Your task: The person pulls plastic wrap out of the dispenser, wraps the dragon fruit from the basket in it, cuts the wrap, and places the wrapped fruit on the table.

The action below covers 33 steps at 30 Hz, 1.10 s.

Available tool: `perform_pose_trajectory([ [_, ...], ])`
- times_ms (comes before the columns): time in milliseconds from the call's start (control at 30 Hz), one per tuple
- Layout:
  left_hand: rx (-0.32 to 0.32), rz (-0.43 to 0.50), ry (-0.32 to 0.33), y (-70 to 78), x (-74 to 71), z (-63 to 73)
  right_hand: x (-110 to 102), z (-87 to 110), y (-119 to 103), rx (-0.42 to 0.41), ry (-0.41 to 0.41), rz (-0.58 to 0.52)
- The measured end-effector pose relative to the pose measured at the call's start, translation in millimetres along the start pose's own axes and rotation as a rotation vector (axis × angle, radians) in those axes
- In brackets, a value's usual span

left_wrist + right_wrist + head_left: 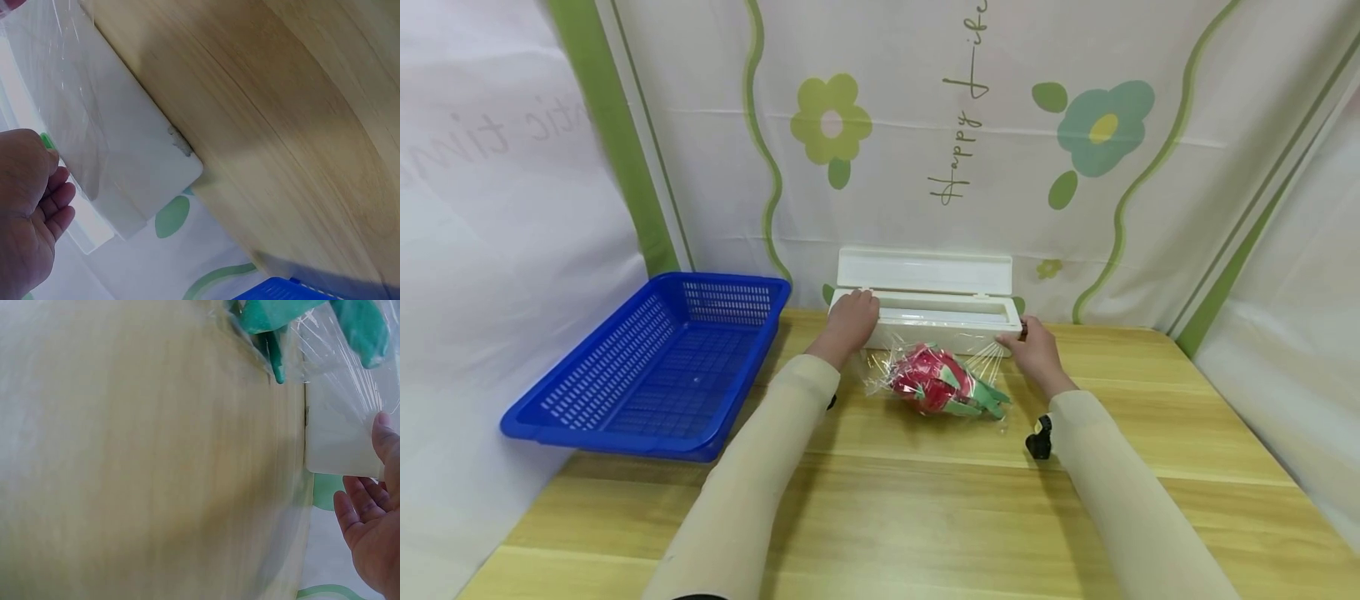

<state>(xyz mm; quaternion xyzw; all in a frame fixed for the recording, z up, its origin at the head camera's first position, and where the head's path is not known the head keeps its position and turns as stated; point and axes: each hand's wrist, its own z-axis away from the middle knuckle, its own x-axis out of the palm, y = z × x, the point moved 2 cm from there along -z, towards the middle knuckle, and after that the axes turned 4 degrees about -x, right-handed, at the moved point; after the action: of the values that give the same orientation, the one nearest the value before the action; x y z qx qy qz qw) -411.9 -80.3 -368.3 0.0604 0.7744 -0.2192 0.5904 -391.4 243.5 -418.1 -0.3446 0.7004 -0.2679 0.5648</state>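
Note:
A long white cling film box [947, 337] stands at the table's back edge, its lid [925, 272] raised. From its front, clear film [989, 360] stretches over a red fruit with green leaves [928, 385], which looks like a dragon fruit. My left hand [855, 321] is over the box's left end. In the left wrist view that hand [28, 187] pinches a small green tab [47, 140] at the box's edge. My right hand [1033, 354] grips the right end, thumb on the film-covered front in the right wrist view and fingers [362, 500] round the side.
To the left, a blue plastic basket [696, 379] with slotted sides sits on the wooden table [925, 508]. A white curtain [910, 217] with flower prints hangs right behind the box, and further white cloth encloses both sides.

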Motion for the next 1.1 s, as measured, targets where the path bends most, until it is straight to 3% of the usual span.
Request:
perform_pose_trajectory([
  [367,-0.011,-0.033,-0.025,-21.3,5.0,9.1,0.1,-0.1,0.3,-0.01,0.001,0.011],
  [700,-0.01,-0.017,0.011,-38.4,8.4,20.2,1.5,2.0,-1.7,-0.012,-0.009,0.016],
  [900,-0.038,0.031,0.013,-46.8,8.3,23.4,1.5,1.9,-1.4,-0.006,0.001,0.019],
  [1100,-0.071,0.017,-0.001,-52.6,7.6,25.1,0.7,1.3,-1.1,-0.001,0.0,0.004],
])
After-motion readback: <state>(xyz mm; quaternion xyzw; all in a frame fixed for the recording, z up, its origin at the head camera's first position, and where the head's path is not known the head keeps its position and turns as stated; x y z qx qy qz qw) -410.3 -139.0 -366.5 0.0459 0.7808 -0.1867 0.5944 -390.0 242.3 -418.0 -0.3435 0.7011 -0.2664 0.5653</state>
